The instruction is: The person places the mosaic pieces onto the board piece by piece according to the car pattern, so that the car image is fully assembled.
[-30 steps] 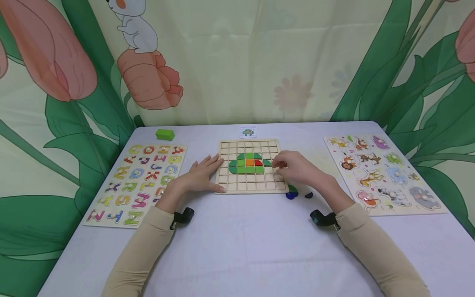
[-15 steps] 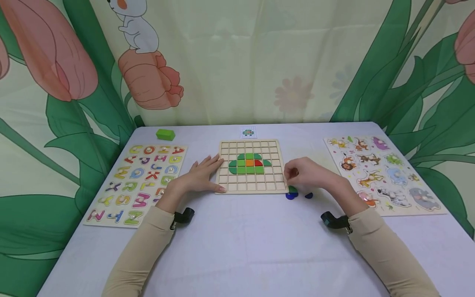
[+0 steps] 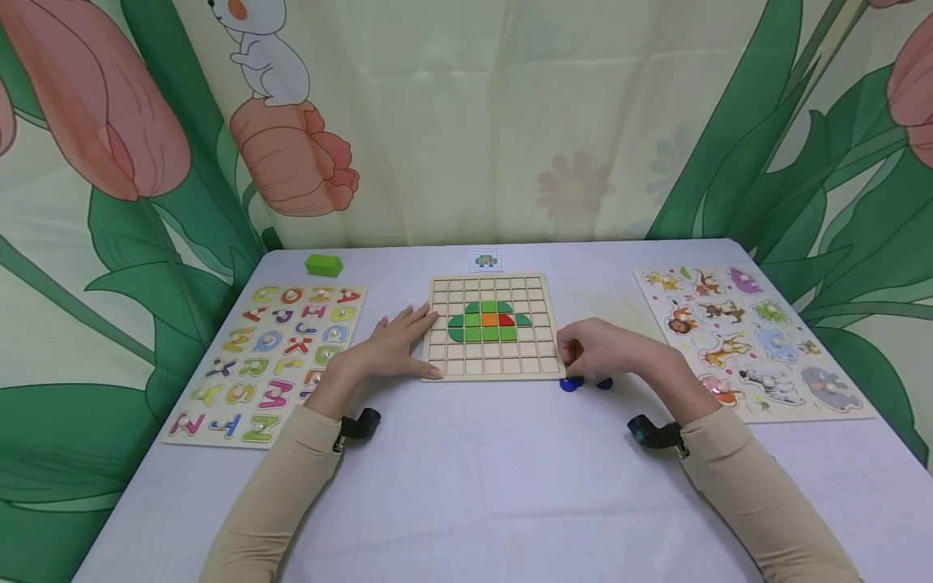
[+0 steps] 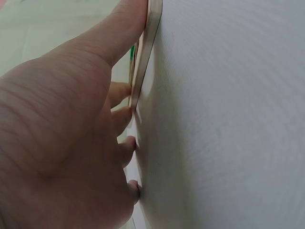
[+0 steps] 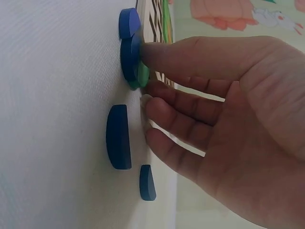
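Observation:
In the head view a wooden grid board [image 3: 492, 356] lies mid-table. It carries a picture of green, orange and red pieces [image 3: 490, 321]. My left hand [image 3: 389, 346] rests at the board's left edge, fingers spread, thumb near the front corner; in the left wrist view the thumb lies along its rim. My right hand [image 3: 601, 346] is low beside the board's right edge. In the right wrist view its thumb and forefinger close around a small green piece [image 5: 143, 74], against a blue rounded piece [image 5: 129, 59]. More blue pieces [image 5: 118, 137] lie around, some partly hidden from the head camera.
A letter puzzle board [image 3: 266, 364] lies at the left and an animal puzzle board [image 3: 751, 344] at the right. Behind the grid board lies a small pattern card [image 3: 485, 260]. A green block [image 3: 324, 265] sits at the back left.
My right hand has drawn back from the grid's right-hand squares to the loose pieces beside the board, then lowered onto them. The left hand stays in place.

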A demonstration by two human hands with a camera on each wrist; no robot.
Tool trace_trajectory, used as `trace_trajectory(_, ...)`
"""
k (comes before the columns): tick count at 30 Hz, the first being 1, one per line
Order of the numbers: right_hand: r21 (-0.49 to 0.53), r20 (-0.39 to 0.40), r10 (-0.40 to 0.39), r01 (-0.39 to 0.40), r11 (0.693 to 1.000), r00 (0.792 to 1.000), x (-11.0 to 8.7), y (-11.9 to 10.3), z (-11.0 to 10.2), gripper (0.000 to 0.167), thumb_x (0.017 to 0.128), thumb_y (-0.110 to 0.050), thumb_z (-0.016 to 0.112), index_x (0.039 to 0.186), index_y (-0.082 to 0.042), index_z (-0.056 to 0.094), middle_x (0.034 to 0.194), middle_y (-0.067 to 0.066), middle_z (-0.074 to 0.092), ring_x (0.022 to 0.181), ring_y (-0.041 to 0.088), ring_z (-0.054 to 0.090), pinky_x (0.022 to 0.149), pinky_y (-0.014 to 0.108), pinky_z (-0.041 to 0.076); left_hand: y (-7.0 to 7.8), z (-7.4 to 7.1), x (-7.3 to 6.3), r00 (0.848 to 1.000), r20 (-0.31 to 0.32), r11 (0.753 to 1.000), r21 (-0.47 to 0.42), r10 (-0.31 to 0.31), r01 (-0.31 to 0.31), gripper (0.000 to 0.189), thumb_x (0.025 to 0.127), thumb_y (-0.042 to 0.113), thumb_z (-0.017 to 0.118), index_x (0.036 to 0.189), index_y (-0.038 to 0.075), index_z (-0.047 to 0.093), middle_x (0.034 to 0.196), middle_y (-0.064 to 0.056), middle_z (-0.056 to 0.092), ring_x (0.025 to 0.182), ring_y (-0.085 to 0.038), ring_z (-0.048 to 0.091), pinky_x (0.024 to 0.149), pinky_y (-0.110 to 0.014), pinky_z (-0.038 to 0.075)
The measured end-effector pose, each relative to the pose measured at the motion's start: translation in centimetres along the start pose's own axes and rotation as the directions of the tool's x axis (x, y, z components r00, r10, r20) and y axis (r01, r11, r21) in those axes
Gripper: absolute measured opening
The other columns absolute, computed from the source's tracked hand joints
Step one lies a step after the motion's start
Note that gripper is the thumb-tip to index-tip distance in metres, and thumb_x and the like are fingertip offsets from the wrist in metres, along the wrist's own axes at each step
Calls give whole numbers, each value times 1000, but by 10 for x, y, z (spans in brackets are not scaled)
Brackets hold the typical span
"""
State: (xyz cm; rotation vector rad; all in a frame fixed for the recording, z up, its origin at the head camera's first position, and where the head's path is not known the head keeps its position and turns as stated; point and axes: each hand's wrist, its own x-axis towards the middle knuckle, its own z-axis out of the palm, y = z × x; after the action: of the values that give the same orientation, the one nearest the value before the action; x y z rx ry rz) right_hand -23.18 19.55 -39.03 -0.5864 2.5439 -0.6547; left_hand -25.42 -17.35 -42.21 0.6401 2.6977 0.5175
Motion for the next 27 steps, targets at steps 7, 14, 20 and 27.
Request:
trace_trajectory(7,-23,-20,-6,5,1000,1000,1,0,0,14,82,-2,72,82,-13,62,82,1,59,80,18,54,69,29,44,-2,1,1,1000,-1,1000,6,4,-4,112,75,68,73,161,23,16,170,3,5,157,-29,-1,123,-63,2)
trace_trajectory(14,-24,-37,-8,7,1000,999,2,1,-2,18,80,3,67,88,-12,64,84,3,60,81,19,53,70,30,45,0,0,0,1000,-1,1000,3,4,-4,111,76,67,73,161,23,16,170,2,5,157,-29,-1,123,-64,1)
trace_trajectory(20,-38,-43,-5,3,999,999,3,0,-2,22,78,4,65,91,-14,64,85,2,60,81,19,54,70,31,45,2,-1,-1,1000,0,1000,5,-1,1,111,77,66,73,161,22,16,170,2,4,158,-28,-1,123,-63,1)
trace_trajectory(27,-36,-48,-2,0,999,999,1,1,-1,19,80,3,67,88,-14,63,84,2,59,81,19,54,69,31,44,2,-1,-1,1000,1,1000,0,1,-1,111,77,66,73,161,22,16,170,2,5,157,-29,-1,123,-63,1)
